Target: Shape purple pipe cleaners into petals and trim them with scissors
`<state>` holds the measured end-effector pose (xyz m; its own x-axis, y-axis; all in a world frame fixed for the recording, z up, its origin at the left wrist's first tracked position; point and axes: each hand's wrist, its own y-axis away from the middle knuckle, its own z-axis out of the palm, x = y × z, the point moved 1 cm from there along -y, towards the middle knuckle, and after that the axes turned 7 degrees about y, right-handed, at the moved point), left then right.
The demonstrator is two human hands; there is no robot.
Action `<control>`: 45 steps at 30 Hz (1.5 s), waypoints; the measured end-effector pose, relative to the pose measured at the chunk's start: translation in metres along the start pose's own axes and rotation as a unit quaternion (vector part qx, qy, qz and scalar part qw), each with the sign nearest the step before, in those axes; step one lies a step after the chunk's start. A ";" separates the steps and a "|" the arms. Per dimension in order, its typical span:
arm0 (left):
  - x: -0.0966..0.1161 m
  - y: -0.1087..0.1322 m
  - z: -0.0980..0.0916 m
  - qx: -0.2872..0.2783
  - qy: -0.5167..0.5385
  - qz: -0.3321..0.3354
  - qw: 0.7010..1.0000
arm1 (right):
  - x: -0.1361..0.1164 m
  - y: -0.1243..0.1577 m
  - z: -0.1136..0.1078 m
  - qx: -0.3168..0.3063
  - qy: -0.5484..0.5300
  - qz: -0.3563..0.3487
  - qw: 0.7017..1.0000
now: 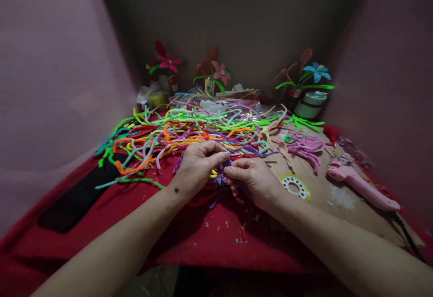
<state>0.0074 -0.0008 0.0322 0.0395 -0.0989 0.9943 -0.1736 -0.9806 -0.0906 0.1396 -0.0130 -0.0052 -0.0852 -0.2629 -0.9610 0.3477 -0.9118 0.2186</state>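
My left hand (199,164) and my right hand (252,179) meet over the red cloth (189,229), fingers pinched together on a small purple pipe-cleaner piece (223,170) with a bit of yellow in it. Purple ends hang down below the hands. Just behind them spreads a big tangled heap of pipe cleaners (189,132) in green, orange, purple, yellow and teal.
A pink glue gun (358,182) lies at the right on a brown board, near a white and yellow tape roll (296,185) and pink pieces (306,146). Finished pipe-cleaner flowers (219,72) and a white jar (310,104) stand at the back. A black flat object (77,197) lies at the left.
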 end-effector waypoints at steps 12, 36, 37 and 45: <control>-0.015 -0.003 0.001 -0.057 0.038 -0.051 0.996 | 0.001 -0.004 -0.003 0.000 -0.022 0.020 1.000; 0.004 -0.006 -0.009 -0.087 -0.089 -0.068 0.990 | -0.007 -0.005 -0.008 0.044 -0.109 -0.074 0.990; 0.003 -0.006 -0.009 -0.094 -0.089 -0.072 0.989 | -0.006 -0.006 -0.009 0.050 -0.097 -0.085 0.990; -0.001 -0.004 -0.009 -0.070 -0.198 0.072 0.975 | -0.007 -0.004 -0.011 0.066 -0.001 -0.132 0.989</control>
<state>-0.0006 0.0049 0.0320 0.3764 -0.3187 0.8699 -0.3365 -0.9219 -0.1922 0.1494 -0.0034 -0.0009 -0.1580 -0.0110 -0.9874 0.1882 -0.9819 -0.0192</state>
